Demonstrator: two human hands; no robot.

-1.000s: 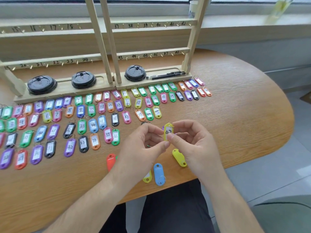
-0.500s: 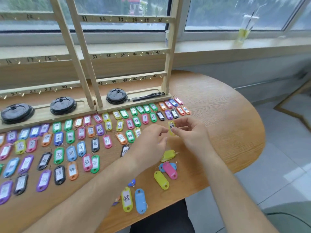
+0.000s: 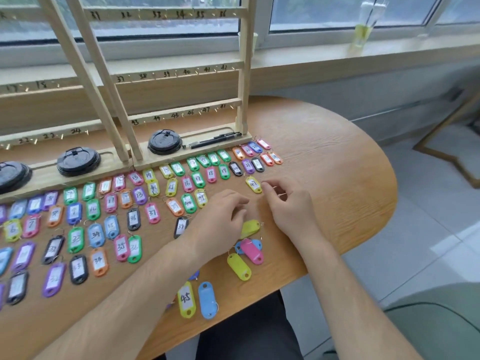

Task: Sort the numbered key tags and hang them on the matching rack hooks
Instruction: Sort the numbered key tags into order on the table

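Sorting is going on: the right hand is curling beside the yellow tag, grip unclear; the left hand is lying loose, empty. Next, probably: picking a near tag.

Black cup lids and black pens lie toward the back of the wooden desk, and a clear cup of pale green drink stands on the windowsill.

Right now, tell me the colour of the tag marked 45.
The 45 tag is yellow; the head view shows it best.
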